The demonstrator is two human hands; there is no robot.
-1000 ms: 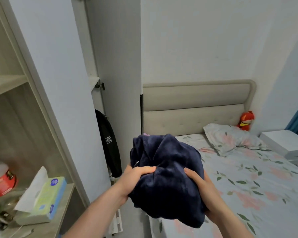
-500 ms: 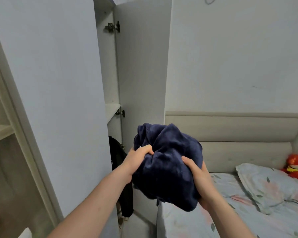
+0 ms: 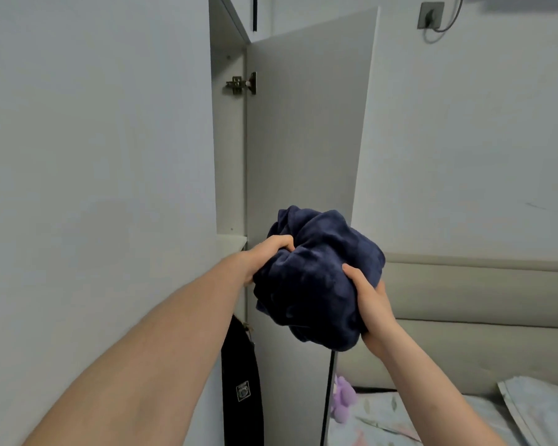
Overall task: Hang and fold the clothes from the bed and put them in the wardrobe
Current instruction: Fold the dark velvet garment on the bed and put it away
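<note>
We are holding the bundle [image 3: 319, 278], a navy fleece garment balled up, in the air before the wardrobe [image 3: 229, 156], level with the front edge of its shelf [image 3: 231, 243]. Our left hand [image 3: 268, 255] is gripping its upper left, fingers curling into the folds; our right hand [image 3: 372, 304] is cupping it from below and the right, so the loose cloth is not spilling open. The door [image 3: 306, 123] is standing open beside it. The bed [image 3: 432, 420] is lying low at right, well below the bundle.
</note>
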